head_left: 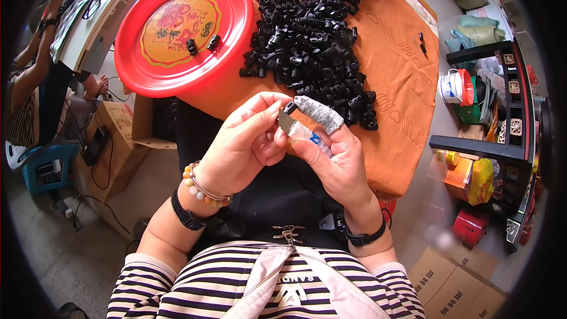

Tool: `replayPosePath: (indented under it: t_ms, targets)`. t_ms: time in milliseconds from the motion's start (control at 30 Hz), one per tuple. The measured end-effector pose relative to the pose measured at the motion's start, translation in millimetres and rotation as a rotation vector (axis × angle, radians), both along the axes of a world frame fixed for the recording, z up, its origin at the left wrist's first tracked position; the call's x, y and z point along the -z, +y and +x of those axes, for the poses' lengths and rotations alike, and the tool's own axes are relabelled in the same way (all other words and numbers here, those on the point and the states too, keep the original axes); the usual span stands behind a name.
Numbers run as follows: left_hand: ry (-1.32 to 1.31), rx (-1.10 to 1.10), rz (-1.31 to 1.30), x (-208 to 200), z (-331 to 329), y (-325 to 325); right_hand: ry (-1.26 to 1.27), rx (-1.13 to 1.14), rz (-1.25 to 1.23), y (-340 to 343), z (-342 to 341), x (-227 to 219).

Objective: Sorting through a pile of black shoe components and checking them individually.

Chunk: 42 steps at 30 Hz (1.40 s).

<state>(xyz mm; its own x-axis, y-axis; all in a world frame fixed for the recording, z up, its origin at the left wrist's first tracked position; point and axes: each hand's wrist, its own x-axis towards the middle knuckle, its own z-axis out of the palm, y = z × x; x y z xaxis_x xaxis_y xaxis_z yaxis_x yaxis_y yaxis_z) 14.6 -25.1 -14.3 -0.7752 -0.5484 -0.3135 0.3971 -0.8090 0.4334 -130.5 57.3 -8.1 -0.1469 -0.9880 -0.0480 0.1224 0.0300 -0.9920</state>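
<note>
Tray [233, 20] left of part heap [313, 41] on table [390, 77]; two loose parts [192, 46] on tray.

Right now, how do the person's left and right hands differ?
The left hand pinches a small black piece; the right hand grips a short blade. The left hand's fingers are bare, whereas the right hand's index finger wears a grey knitted cover. Both wrists carry black bands.

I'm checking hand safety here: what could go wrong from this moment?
The knife has its blade close to the left hand, whose visible fingers look bare, so a slip might cut them; the grey cover is on the right hand. The small black piece, at the fingertips, could pop loose. The loose heap might scatter if bumped.
</note>
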Motion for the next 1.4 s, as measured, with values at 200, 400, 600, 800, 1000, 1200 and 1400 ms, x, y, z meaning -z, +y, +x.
replayPosePath:
  t_ms: [200, 400, 600, 800, 1000, 1200, 1400]
  targets:
    - [-0.019, 0.000, -0.004, 0, -1, 1, -0.024, 0.028, -0.016, 0, 1, 0]
    - [0.004, 0.010, 0.000, 3, 1, 0, -0.020, 0.034, -0.042, 0, 2, 1]
    - [0.034, 0.032, 0.032, 1, 3, -1, 0.114, 0.026, -0.088, -2, -5, 1]
    - [0.045, 0.036, 0.036, -1, 1, -1, -0.043, 0.048, -0.041, 2, 1, 3]
    - [0.028, 0.027, 0.013, 0, 1, 0, -0.032, 0.067, -0.029, 1, 7, -2]
    - [0.014, 0.021, 0.001, 0, 1, 0, 0.093, 0.057, -0.041, 1, 3, 1]
    - [0.015, 0.038, 0.005, 1, 1, -2, 0.181, 0.083, -0.085, -2, -2, 1]
